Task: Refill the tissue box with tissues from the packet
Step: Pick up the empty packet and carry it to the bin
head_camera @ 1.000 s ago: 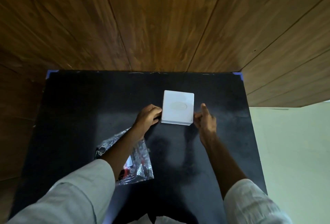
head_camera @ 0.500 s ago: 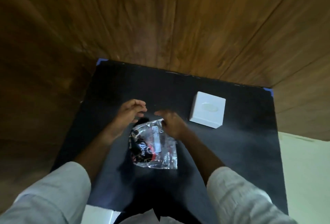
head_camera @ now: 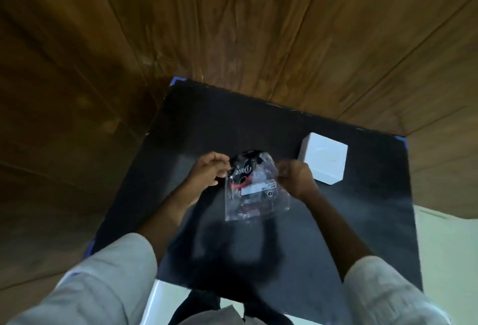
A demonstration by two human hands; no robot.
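Packet (head_camera: 254, 190) hangs mid-frame, pinched at its top corners by your left hand (head_camera: 209, 170) and right hand (head_camera: 294, 178). Thin, crinkly, slippery film: keep hold near the seam. Tissue box (head_camera: 323, 161) sits right of centre.

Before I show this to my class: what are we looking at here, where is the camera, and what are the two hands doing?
There is no machine here. The single picture comes from a camera worn on a person's head, looking down at their own arms in pale sleeves. Below is a black table set against wooden panelling. The left hand and the right hand each pinch a top edge of a clear plastic packet with printed lettering, holding it up between them. A closed white tissue box stands on the table beyond the right hand, untouched. The picture is blurred, so the packet's contents are hard to make out.
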